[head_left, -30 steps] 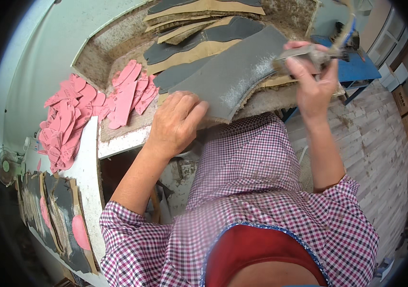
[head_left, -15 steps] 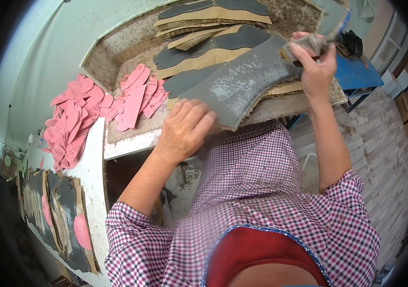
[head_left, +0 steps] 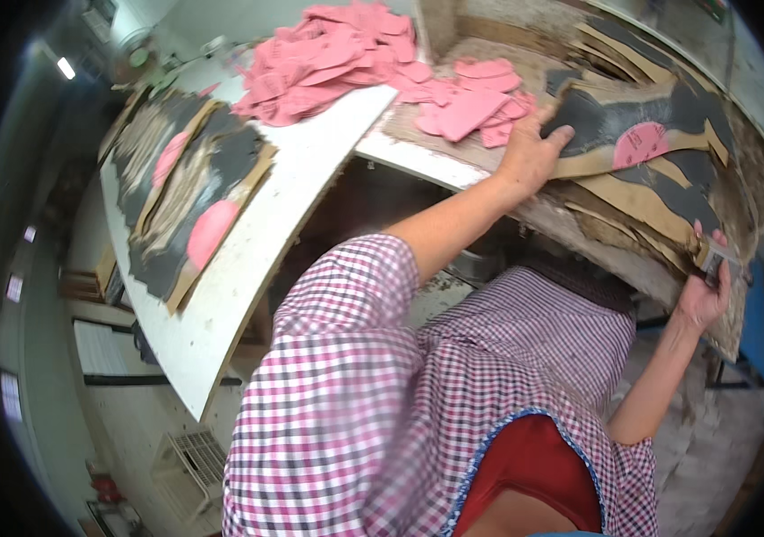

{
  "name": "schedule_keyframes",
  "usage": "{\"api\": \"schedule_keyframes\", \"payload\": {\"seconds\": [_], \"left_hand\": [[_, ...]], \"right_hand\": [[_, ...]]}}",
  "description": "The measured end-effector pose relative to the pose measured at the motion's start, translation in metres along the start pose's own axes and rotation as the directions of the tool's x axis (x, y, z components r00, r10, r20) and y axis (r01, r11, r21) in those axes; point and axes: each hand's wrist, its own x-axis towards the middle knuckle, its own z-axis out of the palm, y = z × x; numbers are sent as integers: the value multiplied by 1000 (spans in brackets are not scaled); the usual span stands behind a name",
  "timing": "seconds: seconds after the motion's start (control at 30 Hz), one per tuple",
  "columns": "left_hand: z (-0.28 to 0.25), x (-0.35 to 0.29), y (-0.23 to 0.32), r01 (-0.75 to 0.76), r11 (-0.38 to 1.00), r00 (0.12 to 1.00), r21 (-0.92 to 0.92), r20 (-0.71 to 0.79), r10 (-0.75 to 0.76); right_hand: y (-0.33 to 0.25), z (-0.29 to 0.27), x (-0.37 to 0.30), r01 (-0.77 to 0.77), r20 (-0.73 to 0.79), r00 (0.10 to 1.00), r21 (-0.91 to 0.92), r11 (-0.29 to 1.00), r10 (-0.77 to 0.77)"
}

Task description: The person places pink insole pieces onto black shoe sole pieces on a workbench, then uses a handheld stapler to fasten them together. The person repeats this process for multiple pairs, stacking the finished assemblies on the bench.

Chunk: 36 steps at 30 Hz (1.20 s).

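Observation:
My left hand is at the left end of a dark grey, wavy-edged sheet piece with a tan border, thumb stretched apart from the fingers. Whitish smears mark this piece, and a pink half-oval patch lies on it. More grey and tan pieces overlap beneath and in front. Past their right end, my right hand is closed around a small grey metal tool with a yellowish end. Motion blur hides what kind of tool it is.
A heap of pink cut pieces covers the white tabletop's far end. Smaller pink pieces lie left of my left hand. Patched grey pieces are laid out on the left table. A pale crate stands below.
The view has swung left. The long curved grey sheet no longer lies across the pile; a patched piece shows there. My right hand, still holding the tool, is lower beside the pile's right end.

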Motion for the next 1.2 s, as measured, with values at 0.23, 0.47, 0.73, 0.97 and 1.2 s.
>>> {"api": "schedule_keyframes", "payload": {"seconds": [0.23, 0.47, 0.73, 0.97, 1.2], "left_hand": [[-186, -77, 108, 97, 981, 970, 170, -235, -56], [-390, -262, 188, 320, 928, 507, 188, -862, 0], [-359, -229, 176, 488, -526, 822, 697, -163, 546], [-172, -39, 61, 22, 485, 998, 874, -49, 43], [-112, 34, 17, -31, -7, 946, 999, 28, -323]], "right_hand": [[20, -28, -13, -27, -114, 993, -47, 999, 21], [8, -42, -2, -38, -159, 986, 0, 999, 37], [19, -27, -10, -3, -221, 975, -51, 999, -9], [16, -8, -18, 68, -66, 995, -103, 992, -75], [27, 95, -19, 350, 250, 929, -347, 870, -274]]}}
